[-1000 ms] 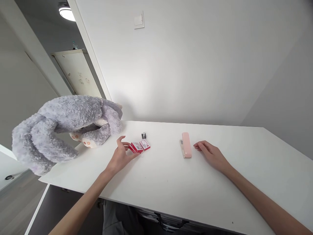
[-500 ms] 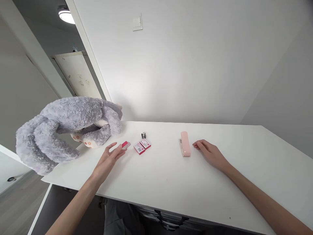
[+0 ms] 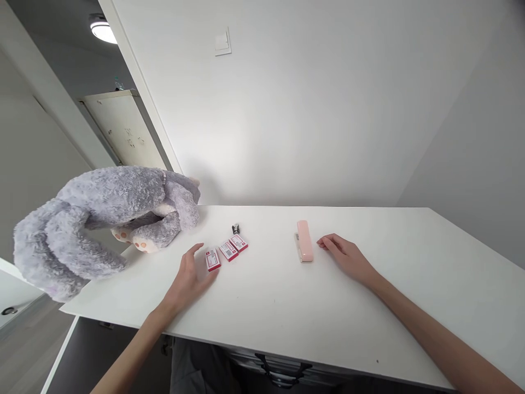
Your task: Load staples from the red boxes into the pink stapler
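A small red-and-white box (image 3: 213, 260) lies flat on the white table, between the thumb and fingers of my left hand (image 3: 189, 280). That hand is open, with thumb and index finger spread on either side of the box. Two similar boxes, a middle one (image 3: 228, 250) and a far one (image 3: 238, 242), lie side by side just to the right. Behind them is a small black and silver object (image 3: 235, 229), too small to name. My right hand (image 3: 346, 256) rests on the table, fingers curled together with nothing visible in them. Just left of its fingertips lies a pink stapler (image 3: 304, 241).
A large grey plush toy (image 3: 110, 197) slumps over the left end of the white table (image 3: 262, 312). A wall (image 3: 307, 109) with a light switch (image 3: 222, 43) rises behind the table. Dark drawer handles (image 3: 283, 369) show below the front edge.
The red-and-white box that my left hand held now lies on the table beside the other two. My left fingers have spread apart from it. My right hand stays by the stapler.
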Motion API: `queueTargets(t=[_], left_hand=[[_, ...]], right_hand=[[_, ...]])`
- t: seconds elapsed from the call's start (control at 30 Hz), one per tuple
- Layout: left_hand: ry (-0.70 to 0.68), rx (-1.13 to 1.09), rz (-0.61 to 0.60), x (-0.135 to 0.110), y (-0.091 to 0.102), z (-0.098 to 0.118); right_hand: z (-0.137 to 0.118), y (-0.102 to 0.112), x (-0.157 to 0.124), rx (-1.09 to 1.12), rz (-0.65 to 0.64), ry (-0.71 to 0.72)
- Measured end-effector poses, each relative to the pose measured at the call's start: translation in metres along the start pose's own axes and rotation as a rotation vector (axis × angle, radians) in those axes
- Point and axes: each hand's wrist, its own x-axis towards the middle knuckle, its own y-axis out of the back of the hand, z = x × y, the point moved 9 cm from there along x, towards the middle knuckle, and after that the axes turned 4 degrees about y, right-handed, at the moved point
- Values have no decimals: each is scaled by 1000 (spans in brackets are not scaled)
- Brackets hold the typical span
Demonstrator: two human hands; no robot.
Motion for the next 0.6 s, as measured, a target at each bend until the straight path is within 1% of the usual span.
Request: queueTargets(t=[0.13, 0.27, 0.37, 0.43, 0.53, 0.6], left_hand=[[-133, 135, 29, 7, -17, 26], [-156, 253, 138, 26, -32, 44], [-168, 317, 163, 41, -41, 54], [-190, 330, 168, 46, -44, 60], [-207, 329, 163, 50, -46, 64], [-189, 327, 158, 50, -46, 63]], right_hand=[[-7, -4, -2, -28, -46, 29], [-13, -7, -4, -51, -85, 65], [-12, -10, -3, -60, -110, 71], [-11, -12, -2, -67, -124, 76], [-13, -17, 1, -96, -142, 83], [-16, -23, 3, -117, -152, 80]])
